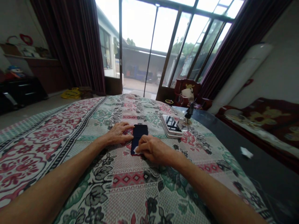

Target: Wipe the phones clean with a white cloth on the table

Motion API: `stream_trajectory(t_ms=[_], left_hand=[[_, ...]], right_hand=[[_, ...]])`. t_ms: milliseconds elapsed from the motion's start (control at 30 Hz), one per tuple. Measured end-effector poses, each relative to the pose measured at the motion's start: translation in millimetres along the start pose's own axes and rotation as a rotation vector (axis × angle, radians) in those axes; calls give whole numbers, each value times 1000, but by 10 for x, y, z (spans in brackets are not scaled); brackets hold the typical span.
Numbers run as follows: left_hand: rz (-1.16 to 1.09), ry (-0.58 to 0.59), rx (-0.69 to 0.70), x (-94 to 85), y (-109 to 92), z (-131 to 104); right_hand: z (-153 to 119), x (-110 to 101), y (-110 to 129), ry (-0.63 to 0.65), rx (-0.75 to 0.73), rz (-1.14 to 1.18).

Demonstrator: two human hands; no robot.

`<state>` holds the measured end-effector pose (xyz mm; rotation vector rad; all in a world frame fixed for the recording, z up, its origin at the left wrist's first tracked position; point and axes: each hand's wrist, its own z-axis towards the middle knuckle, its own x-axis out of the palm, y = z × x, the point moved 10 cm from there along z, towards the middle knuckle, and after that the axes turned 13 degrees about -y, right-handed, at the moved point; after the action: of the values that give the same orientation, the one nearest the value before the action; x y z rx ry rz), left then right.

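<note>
A dark phone (139, 132) with a reddish edge lies flat on the patterned tablecloth (130, 193). At its left edge is my left hand (119, 133), the thumb and a finger spread apart and touching the phone's side. My right hand (153, 149) is over the lower right part of the phone, its fingers pinched on a small white wipe (136, 150) that rests on the screen near the bottom. To the right, a stack of phones (171, 127) lies on the cloth, the top one white-framed with a dark, shiny screen.
A small dark object on a clear base (188, 114) stands right of the stacked phones. Farther right, a crumpled white tissue (246, 152) lies on a dark surface. Beyond the table are a wooden chair (187, 88), a wooden sofa (263, 119) and glass doors.
</note>
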<state>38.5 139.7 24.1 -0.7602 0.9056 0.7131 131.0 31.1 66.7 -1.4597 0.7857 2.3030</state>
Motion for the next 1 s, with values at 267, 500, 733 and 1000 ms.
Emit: stream_trajectory(t_ms=[267, 500, 733, 1000], left_hand=[[-32, -4, 0, -36, -22, -1], [-35, -8, 0, -24, -5, -2], [-22, -6, 2, -27, -16, -3], [-36, 3, 7, -19, -17, 3]], right_hand=[[-115, -170, -151, 115, 44, 83], [-62, -53, -87, 21, 3, 21], [20, 5, -205, -82, 59, -106], [-22, -76, -281, -144, 159, -232]])
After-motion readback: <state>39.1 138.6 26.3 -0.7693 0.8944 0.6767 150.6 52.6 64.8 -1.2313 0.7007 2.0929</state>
